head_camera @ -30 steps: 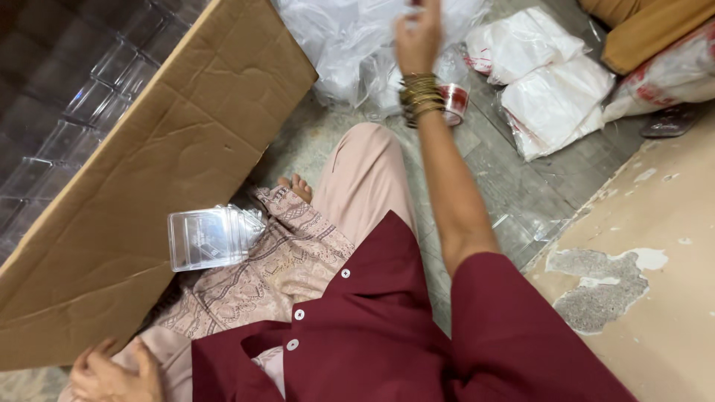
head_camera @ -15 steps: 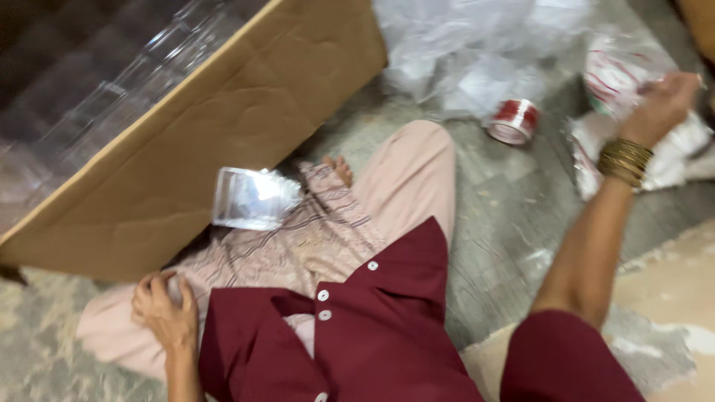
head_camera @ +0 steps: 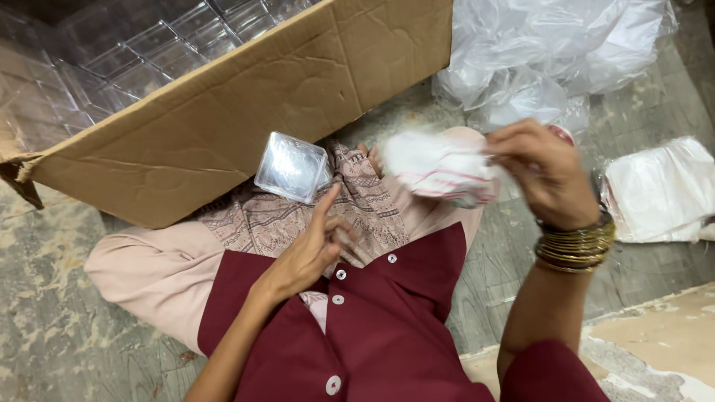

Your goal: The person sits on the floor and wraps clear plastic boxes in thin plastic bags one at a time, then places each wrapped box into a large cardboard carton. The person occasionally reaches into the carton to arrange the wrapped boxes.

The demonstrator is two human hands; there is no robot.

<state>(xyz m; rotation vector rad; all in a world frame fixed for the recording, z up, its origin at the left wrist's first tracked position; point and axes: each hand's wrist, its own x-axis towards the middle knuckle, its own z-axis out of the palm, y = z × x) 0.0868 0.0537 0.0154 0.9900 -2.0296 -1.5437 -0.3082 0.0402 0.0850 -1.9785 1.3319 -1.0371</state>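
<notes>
Right hand (head_camera: 547,171) now carries white packet (head_camera: 439,170) over lap; left hand (head_camera: 313,249) raised.

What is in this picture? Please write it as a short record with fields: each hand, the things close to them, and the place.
Left hand: open, holds nothing, index finger raised toward the clear plastic container on the lap
Right hand: closed grip on a white soft packet with reddish marks, blurred
Right wrist: gold bangles
Beside the lap: cardboard box with clear containers inside
Floor: clear plastic bags, white packets
Posture: seated on the floor
</notes>
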